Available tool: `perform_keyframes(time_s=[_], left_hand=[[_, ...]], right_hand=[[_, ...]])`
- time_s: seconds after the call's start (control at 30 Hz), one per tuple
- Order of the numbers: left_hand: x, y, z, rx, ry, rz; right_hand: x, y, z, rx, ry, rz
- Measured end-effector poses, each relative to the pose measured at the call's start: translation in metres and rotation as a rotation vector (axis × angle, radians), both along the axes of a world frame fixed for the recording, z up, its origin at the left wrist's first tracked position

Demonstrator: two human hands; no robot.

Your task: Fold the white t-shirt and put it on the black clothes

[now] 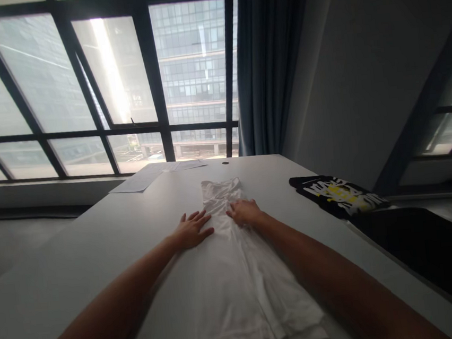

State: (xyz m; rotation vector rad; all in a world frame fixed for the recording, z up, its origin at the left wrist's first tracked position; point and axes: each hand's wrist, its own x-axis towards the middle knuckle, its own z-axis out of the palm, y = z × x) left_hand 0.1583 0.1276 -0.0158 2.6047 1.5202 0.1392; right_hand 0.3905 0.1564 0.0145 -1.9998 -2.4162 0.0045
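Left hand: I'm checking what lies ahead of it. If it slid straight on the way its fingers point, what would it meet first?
The left hand points up and right, fingertips at the edge of the white folded garment, so it would ride onto that cloth first, probably near the right hand.

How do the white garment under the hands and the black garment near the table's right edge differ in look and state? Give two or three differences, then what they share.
The white garment is plain; the black garment carries white and yellow print. The white garment is folded into a long narrow strip; the black garment looks like a shorter flat bundle. The left hand and right hand press on the white garment; nothing touches the black garment. Both lie on the table.
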Motion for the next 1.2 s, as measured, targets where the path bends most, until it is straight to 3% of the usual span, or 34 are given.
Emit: perform_keyframes(time_s=[0.1, 0.2, 0.53, 0.7, 0.87, 1.03, 1.2], left_hand=[[0.004, -0.009, 0.006, 0.063, 0.035, 0.004], [0.01, -0.033, 0.011, 0.108, 0.047, -0.063], [0.022, -0.164, 0.015, 0.072, -0.135, -0.336], [0.023, -0.207, 0.024, 0.068, -0.191, -0.41], [0.026, -0.224, 0.027, 0.035, -0.242, -0.386], [0.028, -0.225, 0.025, -0.027, -0.307, -0.362], [0.024, -0.224, 0.032, 0.006, -0.398, -0.388]], right_hand=[[0.013, -0.032, -0.003, -0.023, -0.011, 0.047], [0.032, -0.067, -0.009, -0.032, 0.01, 0.068], [0.062, -0.186, -0.011, 0.044, -0.018, 0.103], [0.074, -0.219, 0.001, 0.063, 0.177, 0.299], [0.075, -0.244, 0.015, -0.131, 0.373, 0.539], [0.061, -0.252, 0.013, -0.128, 0.392, 0.57], [0.061, -0.248, 0.009, -0.106, 0.49, 0.574]])
